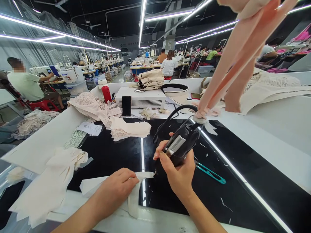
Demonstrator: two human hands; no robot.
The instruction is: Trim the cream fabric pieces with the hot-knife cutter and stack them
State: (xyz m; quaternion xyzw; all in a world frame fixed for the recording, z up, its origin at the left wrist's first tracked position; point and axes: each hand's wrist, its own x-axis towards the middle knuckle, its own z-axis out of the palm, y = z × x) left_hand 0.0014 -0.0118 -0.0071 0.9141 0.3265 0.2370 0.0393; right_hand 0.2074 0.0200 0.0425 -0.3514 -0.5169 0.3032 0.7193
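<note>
My right hand [178, 166] is wrapped round a black handheld power tool [181, 142] with a silver plate, whose black cable curves up behind it. The tool's lower end is near the end of a pale fabric strip [145, 175] on the black table top [107, 155]. My left hand [119, 187] lies over the pale fabric, fingers close together and pressing on it. Peach cloth [230, 61] hangs down behind the tool, gathered at its lower end.
Teal thread snips [211, 173] lie right of the tool. Fabric stacks [128, 128] and a phone [126, 106] are farther back, near a red bottle [106, 94]. More pale pieces [48, 184] lie at left. Several people sit at distant workstations.
</note>
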